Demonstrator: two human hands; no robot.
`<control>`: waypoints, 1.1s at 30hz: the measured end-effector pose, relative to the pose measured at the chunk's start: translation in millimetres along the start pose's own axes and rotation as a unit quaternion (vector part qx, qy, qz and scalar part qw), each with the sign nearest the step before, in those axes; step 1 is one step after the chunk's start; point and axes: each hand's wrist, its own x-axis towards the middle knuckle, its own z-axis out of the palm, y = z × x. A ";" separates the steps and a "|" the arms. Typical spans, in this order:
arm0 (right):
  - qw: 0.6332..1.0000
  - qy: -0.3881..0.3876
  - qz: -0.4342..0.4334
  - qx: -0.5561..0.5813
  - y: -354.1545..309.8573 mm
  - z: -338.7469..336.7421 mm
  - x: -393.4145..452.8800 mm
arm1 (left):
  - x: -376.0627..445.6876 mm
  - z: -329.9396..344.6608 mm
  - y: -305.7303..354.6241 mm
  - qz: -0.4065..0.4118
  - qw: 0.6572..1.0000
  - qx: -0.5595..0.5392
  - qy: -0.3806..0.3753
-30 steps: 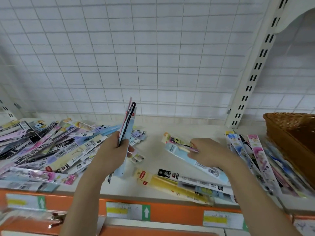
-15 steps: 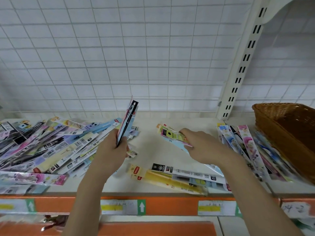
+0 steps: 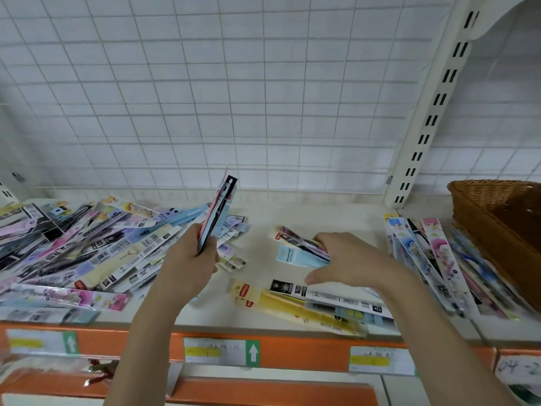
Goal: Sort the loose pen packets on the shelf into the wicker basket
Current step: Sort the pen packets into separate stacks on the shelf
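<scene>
The left hand (image 3: 191, 253) grips a few upright packets (image 3: 218, 213); the right hand (image 3: 348, 259) closes on flat packets (image 3: 298, 249) on the shelf (image 3: 322, 218); the basket (image 3: 497, 227) stands far right.

Since a second ago my right hand (image 3: 348, 259) has slid a little left and flattened over the small bundle of pale blue and pink pen packets (image 3: 301, 249) mid-shelf, thumb now spread toward the black-and-white striped packet (image 3: 325, 297), fingers covering more of the bundle.
</scene>
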 end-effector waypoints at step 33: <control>0.999 -0.034 0.024 -0.030 1.9 -9.3 -5.6 | -7.3 -1.4 -3.4 0.018 1.000 0.024 -0.005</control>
